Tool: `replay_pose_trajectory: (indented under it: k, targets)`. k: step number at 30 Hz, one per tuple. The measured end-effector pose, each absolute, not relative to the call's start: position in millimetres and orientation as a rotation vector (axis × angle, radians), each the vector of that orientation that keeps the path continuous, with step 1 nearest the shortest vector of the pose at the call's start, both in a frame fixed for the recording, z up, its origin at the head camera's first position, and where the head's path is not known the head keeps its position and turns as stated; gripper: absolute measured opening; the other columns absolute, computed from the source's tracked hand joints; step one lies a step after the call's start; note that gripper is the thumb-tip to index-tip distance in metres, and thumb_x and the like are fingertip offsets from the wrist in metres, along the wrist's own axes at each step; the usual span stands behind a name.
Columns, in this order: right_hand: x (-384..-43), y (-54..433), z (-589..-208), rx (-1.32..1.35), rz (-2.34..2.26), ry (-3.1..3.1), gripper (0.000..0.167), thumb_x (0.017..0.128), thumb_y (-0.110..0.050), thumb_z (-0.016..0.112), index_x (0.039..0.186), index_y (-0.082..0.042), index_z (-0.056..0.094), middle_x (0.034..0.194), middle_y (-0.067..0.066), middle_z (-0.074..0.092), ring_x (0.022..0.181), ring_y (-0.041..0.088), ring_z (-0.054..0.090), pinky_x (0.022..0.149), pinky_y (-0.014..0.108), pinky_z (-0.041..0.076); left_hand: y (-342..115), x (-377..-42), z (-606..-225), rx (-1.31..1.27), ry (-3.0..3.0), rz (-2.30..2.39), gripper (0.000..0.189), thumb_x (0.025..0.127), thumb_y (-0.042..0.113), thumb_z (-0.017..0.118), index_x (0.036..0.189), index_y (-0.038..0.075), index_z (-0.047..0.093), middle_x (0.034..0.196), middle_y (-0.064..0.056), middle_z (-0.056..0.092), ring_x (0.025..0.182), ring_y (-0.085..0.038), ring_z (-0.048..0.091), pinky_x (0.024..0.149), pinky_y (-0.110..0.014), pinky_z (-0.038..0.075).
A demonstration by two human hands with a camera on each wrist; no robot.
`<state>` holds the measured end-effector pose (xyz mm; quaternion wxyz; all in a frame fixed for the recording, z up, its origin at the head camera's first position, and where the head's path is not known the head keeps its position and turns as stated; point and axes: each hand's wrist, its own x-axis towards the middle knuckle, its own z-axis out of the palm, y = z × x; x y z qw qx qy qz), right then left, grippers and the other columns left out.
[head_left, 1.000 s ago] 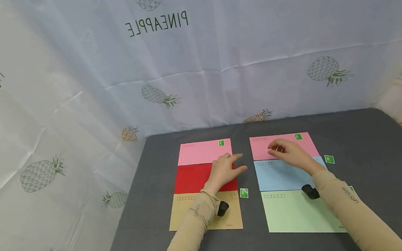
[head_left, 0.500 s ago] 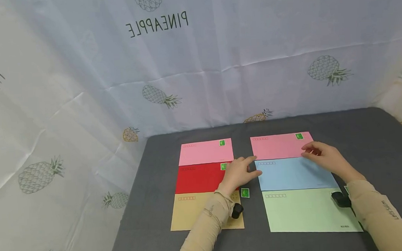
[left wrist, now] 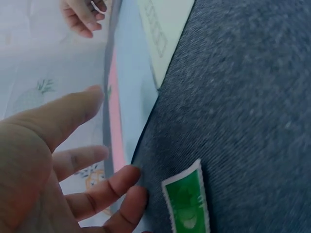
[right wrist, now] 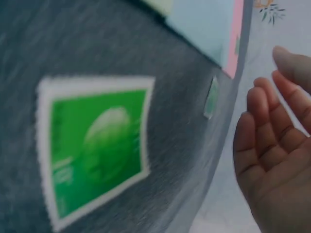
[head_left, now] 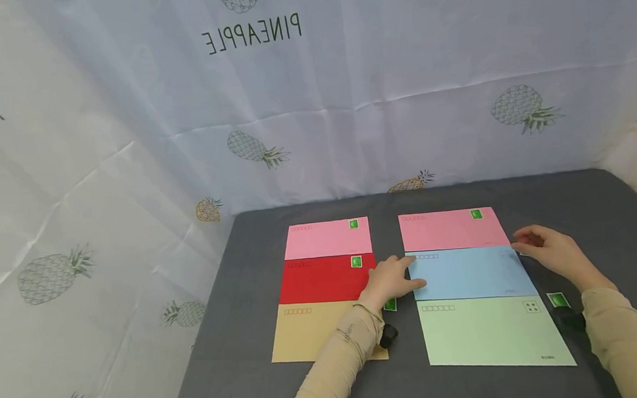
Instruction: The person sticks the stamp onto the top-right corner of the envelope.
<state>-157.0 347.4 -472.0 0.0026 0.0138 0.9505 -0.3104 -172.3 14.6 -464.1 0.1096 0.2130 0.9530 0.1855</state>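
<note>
Right fingers (right wrist: 245, 141) hang near blue envelope (head_left: 471, 273), pineapple-print curtain (head_left: 398, 66) behind grey tabletop (head_left: 238, 325).

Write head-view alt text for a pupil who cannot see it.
Left hand over the left edge of a blue envelope, right hand near its upper right corner. A pink envelope and a green envelope flank it; a pink one, red one and tan one lie left. Some bear green stamps.
</note>
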Motion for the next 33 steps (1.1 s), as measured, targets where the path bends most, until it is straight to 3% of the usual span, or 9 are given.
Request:
replay_pose_trajectory:
  k: [6,19,33]
  targets:
    - [-156,365,-483,0.199,-0.911,2.99,0.054,0.092,-0.036,0.055,0.118,0.011,0.047,0.111,0.035,0.05,0.096,0.046,0.048,0.076,0.057,0.043,21,-171,-466,0.492,2.836,0.551,0.056,0.082,0.043,0.064,0.134,0.027,0.051,0.124,-0.004,0.057,0.11,-0.024,0.056,0.091,-0.055,0.042]
    - [-160,377,-492,0.282,-0.898,2.948,0.062,0.092,-0.041,0.053,0.122,0.013,0.045,0.112,0.036,0.047,0.095,0.046,0.045,0.077,0.058,0.038,32,-169,-472,0.414,2.944,0.333,0.057,0.077,0.046,0.07,0.131,0.037,0.052,0.117,-0.002,0.057,0.099,-0.023,0.056,0.078,-0.045,0.044]
    - [-162,372,-491,0.285,-0.907,2.947,0.049,0.088,-0.026,0.059,0.115,0.013,0.048,0.104,0.034,0.05,0.088,0.041,0.048,0.072,0.052,0.04,38,-168,-472,0.356,2.972,0.296,0.058,0.073,0.047,0.073,0.128,0.041,0.054,0.11,-0.002,0.057,0.094,-0.022,0.055,0.072,-0.041,0.042]
